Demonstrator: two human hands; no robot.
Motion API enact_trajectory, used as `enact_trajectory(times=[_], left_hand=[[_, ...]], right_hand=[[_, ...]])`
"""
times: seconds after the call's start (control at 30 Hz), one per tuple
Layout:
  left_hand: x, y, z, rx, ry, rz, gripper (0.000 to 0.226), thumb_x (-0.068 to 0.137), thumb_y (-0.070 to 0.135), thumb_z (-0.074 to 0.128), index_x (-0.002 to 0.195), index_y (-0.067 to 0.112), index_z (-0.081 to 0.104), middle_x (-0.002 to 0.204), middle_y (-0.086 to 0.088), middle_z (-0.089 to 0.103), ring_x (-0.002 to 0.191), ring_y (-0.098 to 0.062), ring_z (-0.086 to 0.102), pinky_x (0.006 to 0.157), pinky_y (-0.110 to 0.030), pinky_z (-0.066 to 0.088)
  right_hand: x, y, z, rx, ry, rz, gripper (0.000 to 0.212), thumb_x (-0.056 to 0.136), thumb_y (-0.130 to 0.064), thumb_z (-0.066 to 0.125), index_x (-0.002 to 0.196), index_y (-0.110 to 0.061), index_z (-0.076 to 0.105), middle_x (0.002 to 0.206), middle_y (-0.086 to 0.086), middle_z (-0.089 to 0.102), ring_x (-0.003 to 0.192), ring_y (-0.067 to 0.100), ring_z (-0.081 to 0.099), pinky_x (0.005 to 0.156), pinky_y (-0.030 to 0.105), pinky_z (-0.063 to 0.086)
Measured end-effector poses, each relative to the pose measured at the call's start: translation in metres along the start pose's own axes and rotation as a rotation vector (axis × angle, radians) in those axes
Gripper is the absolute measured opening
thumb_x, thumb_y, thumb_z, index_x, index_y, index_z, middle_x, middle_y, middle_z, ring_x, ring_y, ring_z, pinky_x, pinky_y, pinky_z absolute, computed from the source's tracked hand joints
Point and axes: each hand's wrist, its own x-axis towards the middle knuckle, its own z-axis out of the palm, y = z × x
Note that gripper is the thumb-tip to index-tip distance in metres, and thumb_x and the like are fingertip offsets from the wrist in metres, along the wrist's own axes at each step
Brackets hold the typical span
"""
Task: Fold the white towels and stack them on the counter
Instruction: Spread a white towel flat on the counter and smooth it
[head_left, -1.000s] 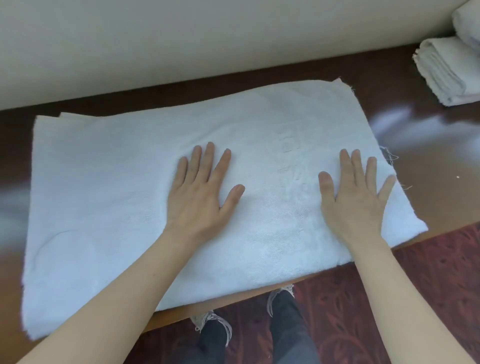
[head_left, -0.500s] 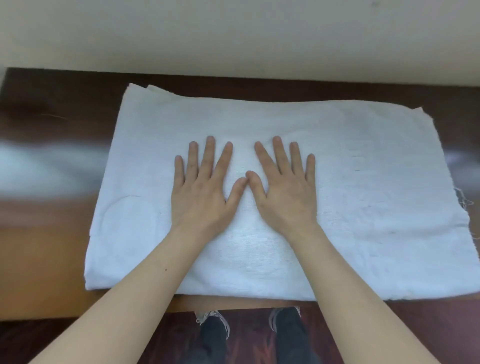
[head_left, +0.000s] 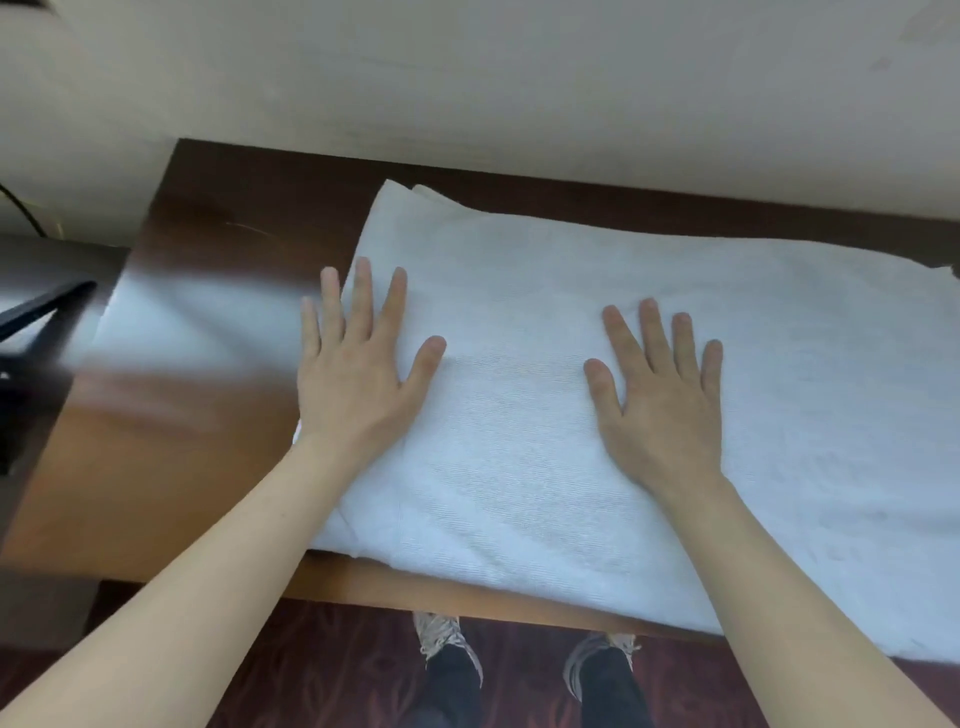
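A white towel (head_left: 519, 312), folded over once, lies flat across the dark wooden counter (head_left: 171, 467); its near edge hangs slightly over the counter's front on the right. My left hand (head_left: 358, 374) presses flat on the towel's left edge, fingers straight and spread, the outer fingers reaching past the edge. My right hand (head_left: 660, 395) lies flat on the towel's middle, fingers straight. Both palms face down and neither holds anything. The towel's right end runs out of view.
A cream wall (head_left: 467, 78) rises right behind the counter. A dark stand or frame (head_left: 31, 322) sits beyond the counter's left end. Below the front edge are patterned red carpet (head_left: 337, 670) and my shoes (head_left: 441, 634).
My hands were side by side, thumbs touching, at the towel's middle; they have slid apart, the left reaching the towel's left edge. The view has shifted left.
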Motion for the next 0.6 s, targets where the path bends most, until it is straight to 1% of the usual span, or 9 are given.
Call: enact_trajectory(times=[0.1,0.2,0.3,0.37,0.43,0.5,0.53,0.57,0.6], left_hand=[[0.037,0.034,0.006,-0.024,-0.003,0.137,0.076,0.095,0.072,0.005,0.159,0.031,0.001,0.167,-0.004,-0.008,0.152,-0.027,-0.014,0.123,-0.047,-0.008],[0.079,0.051,0.012,-0.001,-0.085,0.218,0.077,0.094,0.073,0.005,0.159,0.032,-0.002,0.167,-0.002,-0.009,0.152,-0.026,-0.015,0.122,-0.046,-0.011],[0.107,0.031,0.012,0.002,-0.088,0.185,0.078,0.093,0.073,0.005,0.159,0.033,0.001,0.168,-0.001,-0.003,0.153,-0.026,-0.008,0.123,-0.046,-0.007],[0.117,0.011,0.011,0.003,-0.076,0.119,0.077,0.093,0.072,0.007,0.159,0.032,0.006,0.168,0.0,0.0,0.154,-0.026,-0.004,0.123,-0.048,-0.003],[0.121,-0.007,0.006,-0.074,-0.081,0.017,0.072,0.098,0.066,0.015,0.159,0.03,0.009,0.168,-0.003,0.005,0.153,-0.028,0.001,0.123,-0.047,0.001],[0.119,-0.022,-0.001,-0.189,-0.04,-0.055,0.065,0.104,0.052,0.026,0.159,0.018,0.017,0.165,-0.009,0.019,0.152,-0.03,0.011,0.123,-0.045,0.008],[0.116,-0.026,-0.003,-0.238,0.002,-0.048,0.061,0.105,0.045,0.031,0.157,0.013,0.025,0.161,-0.011,0.03,0.15,-0.032,0.02,0.122,-0.045,0.016],[0.114,-0.029,-0.005,-0.295,0.041,-0.028,0.056,0.104,0.04,0.036,0.153,0.013,0.033,0.152,-0.011,0.044,0.143,-0.034,0.033,0.116,-0.045,0.027],[0.112,-0.031,-0.008,-0.397,0.072,-0.033,0.052,0.103,0.039,0.042,0.149,0.016,0.04,0.14,-0.008,0.056,0.133,-0.031,0.046,0.108,-0.043,0.037]], right_hand=[[0.0,0.0,0.001,-0.01,0.009,0.006,0.066,0.096,-0.067,-0.003,0.156,-0.042,0.002,0.166,-0.006,0.0,0.152,0.022,-0.007,0.122,0.051,-0.004],[0.001,0.002,0.002,-0.012,0.016,-0.001,0.066,0.096,-0.067,-0.002,0.156,-0.041,0.003,0.166,-0.006,0.001,0.152,0.022,-0.006,0.122,0.051,-0.003],[0.002,0.003,0.003,-0.008,0.024,-0.009,0.065,0.096,-0.067,0.0,0.156,-0.041,0.005,0.166,-0.006,0.003,0.153,0.022,-0.004,0.122,0.051,-0.002],[0.002,0.003,0.004,-0.007,0.029,-0.009,0.064,0.097,-0.067,0.001,0.156,-0.041,0.005,0.166,-0.007,0.003,0.153,0.021,-0.004,0.122,0.051,-0.002],[0.001,0.003,0.004,-0.007,0.029,-0.003,0.064,0.097,-0.067,0.001,0.156,-0.041,0.004,0.166,-0.007,0.002,0.153,0.02,-0.006,0.122,0.051,-0.002],[0.0,0.002,0.003,-0.002,0.021,-0.001,0.065,0.097,-0.067,0.0,0.156,-0.041,0.003,0.166,-0.007,0.001,0.152,0.02,-0.007,0.122,0.051,-0.002],[0.0,0.001,0.003,-0.001,0.018,0.001,0.065,0.097,-0.067,-0.001,0.156,-0.041,0.004,0.166,-0.007,0.001,0.152,0.02,-0.007,0.122,0.051,-0.002],[0.0,0.001,0.002,0.0,0.019,0.006,0.065,0.097,-0.067,-0.001,0.156,-0.041,0.004,0.166,-0.007,0.001,0.152,0.02,-0.007,0.122,0.051,-0.002],[0.0,0.0,0.002,-0.001,0.02,0.009,0.065,0.097,-0.066,0.0,0.156,-0.041,0.004,0.166,-0.006,0.002,0.152,0.021,-0.007,0.122,0.051,-0.002]])
